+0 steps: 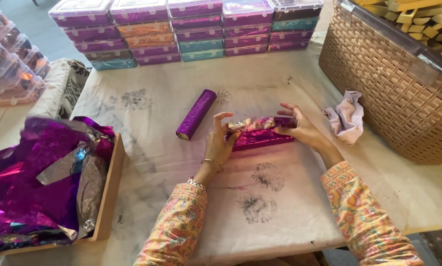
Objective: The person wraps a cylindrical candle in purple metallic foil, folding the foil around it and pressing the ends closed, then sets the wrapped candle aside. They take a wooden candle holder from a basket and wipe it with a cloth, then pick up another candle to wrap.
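The left hand (220,143) and the right hand (300,129) work at the two ends of a long bar half wrapped in shiny purple foil (260,133), which lies flat on the stained cream cloth that covers the table (280,207), a little right of centre. The left hand's fingers curl narrowly over the bar's nine o'clock end, thumb and forefinger pinching the loose foil there. The right hand presses its fingers down on the three o'clock end, holding the sheet against the bar. Crumpled silver-pink foil shows along the top of the bar, between the two hands.

At ten o'clock from the bar, apart from it, lies a finished bar wrapped smoothly in purple foil (196,114), set on a slant. At three o'clock, just beyond the right hand, sits a crumpled pale lilac rag (348,117), and past it a large tan woven plastic basket (388,83) with yellowish wooden pieces (423,19) in it. At twelve o'clock, stacks of clear plastic boxes with purple, orange and teal contents (191,29) line the far edge. At eight o'clock, a shallow wooden tray (110,192) holds a heap of loose purple and silver foil sheets (38,187).

To fold well here, I judge the right hand should keep the foil taut and flat while the left creases its end snugly against the bar, smoothing wrinkles before tucking, since thin foil tears and crumples easily.
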